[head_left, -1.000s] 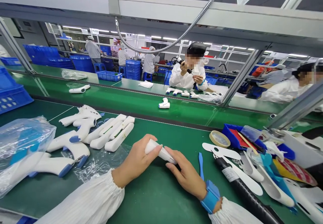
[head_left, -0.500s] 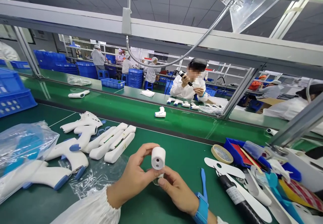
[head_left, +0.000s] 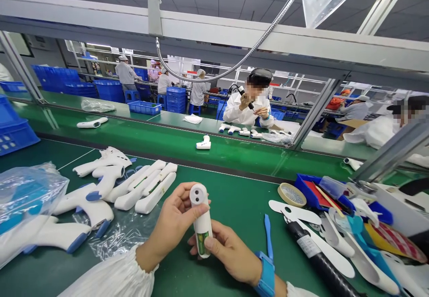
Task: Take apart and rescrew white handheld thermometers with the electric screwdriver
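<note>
Green tabletop on an assembly line, a conveyor belt along its far edge and other workers in white coats beyond.

Item in hand: white housing, one piece, held above the near edge of the tabletop at its middle, clear of the surface.
- Position: upright, rounded head uppermost and turned toward the camera.
- Appearance: smooth white plastic; the head face shows two dark round openings (one larger than the other); the lower body is open and a green circuit board shows inside.
- Left hand: grip closed on the upper body, thumb and fingers around it just below the head.
- Right hand: grip closed on the lower end, thumb pressed over the opening; blue wrist strap worn.
- Step, as judged: the piece is raised and turned for a look at its head face and open side.

Other stock on the tabletop:
- Row of white shells, side by side, toward the left.
- White-and-blue handheld units on clear film, further left; plastic bag at the left edge.
- Blue pry tool, just right of the hands.
- Tape roll, blue tray and a black cylinder, toward the right edge.
</note>
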Tool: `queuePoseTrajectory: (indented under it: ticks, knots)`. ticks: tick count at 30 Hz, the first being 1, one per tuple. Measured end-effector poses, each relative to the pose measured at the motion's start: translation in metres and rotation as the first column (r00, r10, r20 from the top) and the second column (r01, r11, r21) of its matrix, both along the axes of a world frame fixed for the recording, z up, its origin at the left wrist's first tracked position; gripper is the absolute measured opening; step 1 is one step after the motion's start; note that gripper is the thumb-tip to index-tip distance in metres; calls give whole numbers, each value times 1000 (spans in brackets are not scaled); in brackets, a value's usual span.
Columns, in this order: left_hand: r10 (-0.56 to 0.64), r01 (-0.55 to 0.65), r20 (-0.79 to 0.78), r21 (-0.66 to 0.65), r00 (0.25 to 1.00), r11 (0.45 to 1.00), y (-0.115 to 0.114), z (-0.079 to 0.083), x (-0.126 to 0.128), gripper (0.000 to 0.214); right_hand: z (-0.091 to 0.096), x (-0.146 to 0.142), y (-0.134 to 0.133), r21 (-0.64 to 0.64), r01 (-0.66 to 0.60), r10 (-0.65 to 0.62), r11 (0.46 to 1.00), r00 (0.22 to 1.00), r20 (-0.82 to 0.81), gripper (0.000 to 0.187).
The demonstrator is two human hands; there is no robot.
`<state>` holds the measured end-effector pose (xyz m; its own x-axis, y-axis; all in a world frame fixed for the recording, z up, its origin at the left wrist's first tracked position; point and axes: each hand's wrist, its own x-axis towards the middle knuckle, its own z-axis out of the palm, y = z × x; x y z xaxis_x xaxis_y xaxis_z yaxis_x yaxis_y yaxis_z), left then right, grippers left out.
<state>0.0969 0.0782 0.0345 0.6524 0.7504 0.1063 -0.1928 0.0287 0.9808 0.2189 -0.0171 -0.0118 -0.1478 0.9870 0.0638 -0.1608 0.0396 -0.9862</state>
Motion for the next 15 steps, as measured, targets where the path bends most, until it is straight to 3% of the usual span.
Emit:
queuePoseTrajectory:
  ticks: [2,4,6,9,13,15]
  knots:
    - [-2,2,-8,-1,1000,1000,6,-2,1,37,2,5,-2,-18,64,-63,998,994,85,36]
    - [-19,21,-36,42,999,999,13,-5,0,37,5,16,-4,39,197,-200,980,935,294,34]
    - [-75,84,-96,94,993,992,19,-7,-2,34,6,31,-6,198,303,-362,932,785,504,33]
    - [-210,226,-212,54,954,973,24,-7,-3,35,7,51,-9,397,286,-485,872,615,622,32]
    - [-379,399,-390,-31,839,916,22,-7,-2,45,12,59,-13,476,264,-528,838,608,592,32]
    - [-343,392,-434,25,833,920,19,-7,-1,47,15,57,-15,444,350,-554,825,652,517,42]
